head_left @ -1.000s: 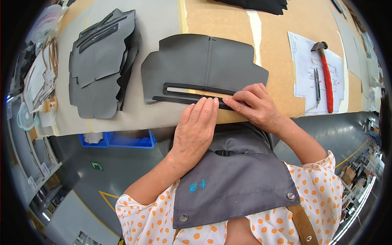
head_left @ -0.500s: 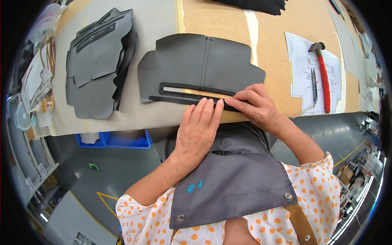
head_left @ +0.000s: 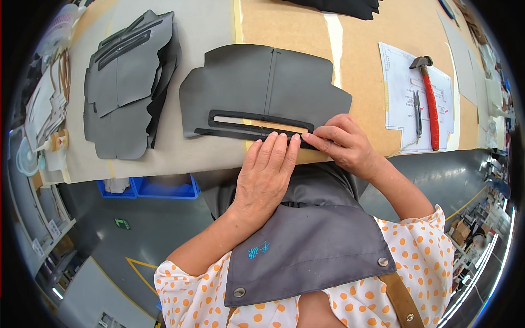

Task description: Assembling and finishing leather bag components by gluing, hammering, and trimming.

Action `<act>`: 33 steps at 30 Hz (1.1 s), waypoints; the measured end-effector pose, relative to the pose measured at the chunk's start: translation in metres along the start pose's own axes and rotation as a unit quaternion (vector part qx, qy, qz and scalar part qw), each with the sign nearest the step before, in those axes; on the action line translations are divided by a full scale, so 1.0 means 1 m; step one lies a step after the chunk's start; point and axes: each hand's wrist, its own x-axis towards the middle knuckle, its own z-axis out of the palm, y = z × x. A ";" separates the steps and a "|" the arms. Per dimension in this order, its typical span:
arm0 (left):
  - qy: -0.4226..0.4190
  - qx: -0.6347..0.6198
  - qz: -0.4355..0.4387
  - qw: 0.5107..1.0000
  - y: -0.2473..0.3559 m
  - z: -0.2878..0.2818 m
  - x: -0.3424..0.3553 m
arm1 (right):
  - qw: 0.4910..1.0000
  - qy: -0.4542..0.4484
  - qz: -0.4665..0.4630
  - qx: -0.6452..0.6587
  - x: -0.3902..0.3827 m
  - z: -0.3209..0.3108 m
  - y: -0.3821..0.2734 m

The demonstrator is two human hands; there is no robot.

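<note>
A grey leather-like panel lies flat near the table's front edge, with a seam down its middle. Black strip frames a long slot in its lower part, and a second black strip runs along the near edge. My left hand rests flat on that lower strip, fingers stretched out side by side. At the slot's right end, my right hand has its fingers curled and its thumb and forefinger pinched on the lower strip. The strip beneath these fingers is partly hidden.
A stack of similar grey panels lies to the left. On the right, a red-handled hammer and small thread snips rest on a paper pattern. Black material sits at the far edge. Blue bins stand below the table.
The right thumb and forefinger have shifted slightly, uncovering more of the slot's right end. The left hand keeps its place on the strip. The whole view has drifted slightly.
</note>
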 end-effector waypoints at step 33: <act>0.080 -0.084 -0.026 0.993 -0.027 -0.001 -0.015 | 1.000 0.024 -0.006 -0.009 -0.010 -0.002 0.000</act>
